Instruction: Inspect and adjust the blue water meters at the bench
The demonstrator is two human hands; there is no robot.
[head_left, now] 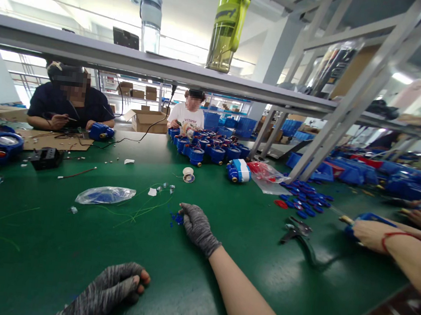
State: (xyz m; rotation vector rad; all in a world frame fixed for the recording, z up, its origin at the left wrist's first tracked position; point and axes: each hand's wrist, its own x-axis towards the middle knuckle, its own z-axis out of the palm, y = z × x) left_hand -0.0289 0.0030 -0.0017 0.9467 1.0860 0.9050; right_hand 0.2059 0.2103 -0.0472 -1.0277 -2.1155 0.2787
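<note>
My right hand [199, 229], in a grey fingerless glove, rests on the green table with its fingers bent and close together. Right beside its fingertips lies a small pile of tiny blue pieces [177, 218]; whether one is between the fingers is hidden. Nearer to me, my left hand [118, 283] wears a matching glove. Its fingers curl in toward the thumb, and I cannot make out anything in them. Beyond the hands are a clear plastic bag of blue parts [105, 195], thin green wires [134, 214] and a white spool [188, 175].
Blue meter housings [206, 149] stand in rows at the back. Right are blue rings [306, 195], a black hand tool [296, 230] and a co-worker's hand [370, 235]. Two people sit opposite. A shelf [167, 65] carrying bottles crosses above; its metal post [334, 125] slants down at right.
</note>
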